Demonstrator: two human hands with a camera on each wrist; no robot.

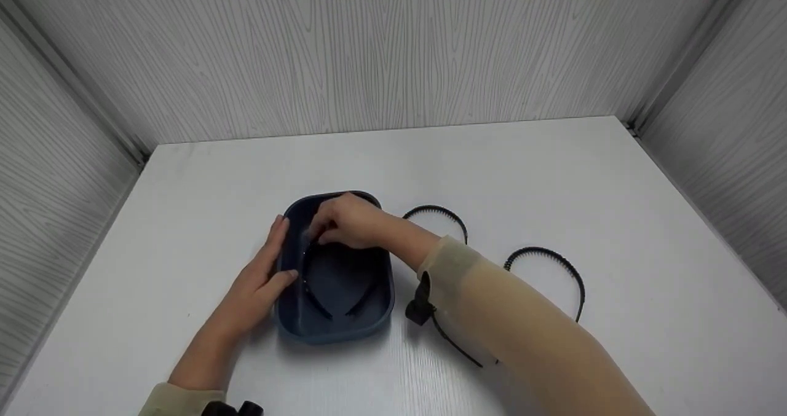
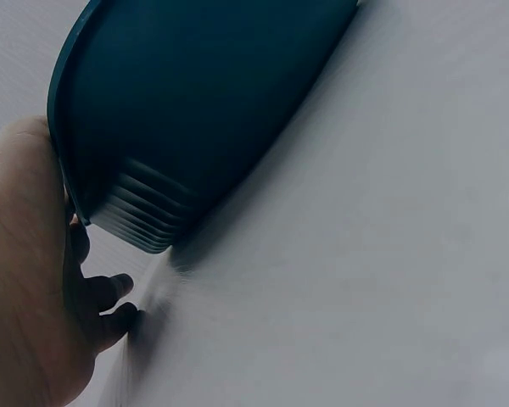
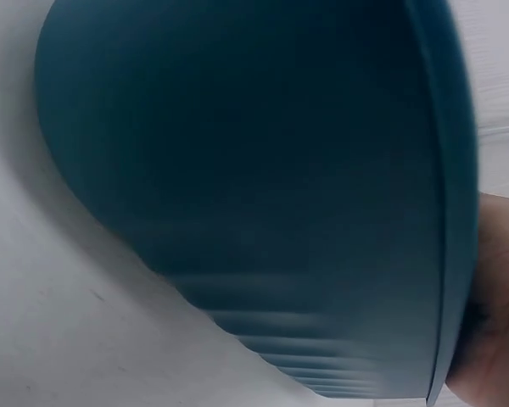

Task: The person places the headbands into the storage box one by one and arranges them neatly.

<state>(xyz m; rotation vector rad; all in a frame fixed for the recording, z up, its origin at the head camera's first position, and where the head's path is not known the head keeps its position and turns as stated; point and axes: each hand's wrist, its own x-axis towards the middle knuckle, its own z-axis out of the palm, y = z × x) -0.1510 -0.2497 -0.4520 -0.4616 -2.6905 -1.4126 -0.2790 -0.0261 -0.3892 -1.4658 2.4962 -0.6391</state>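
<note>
A dark blue plastic bin [image 1: 332, 336] with rounded corners stands on the table. My left hand [image 1: 255, 287] holds its left side, thumb at the rim and fingers along the outer wall. Inside the bin is a black headband [image 1: 318, 304], its two ends pointing toward me. My right hand [image 1: 347, 219] reaches over the right rim and pinches the headband near its top. The wrist views show the bin's outer wall [image 2: 195, 93] and ribbed corner [image 3: 305, 339], with part of the right hand [image 3: 500, 297] behind the rim.
Two more black toothed headbands lie right of the bin: one headband [image 1: 439, 209] partly under my right forearm, another headband [image 1: 572, 268] farther right, also partly covered by the sleeve [image 1: 510, 317]. Pale wood-grain panels [image 1: 381, 53] enclose the white table [image 1: 522, 170] at the back and sides.
</note>
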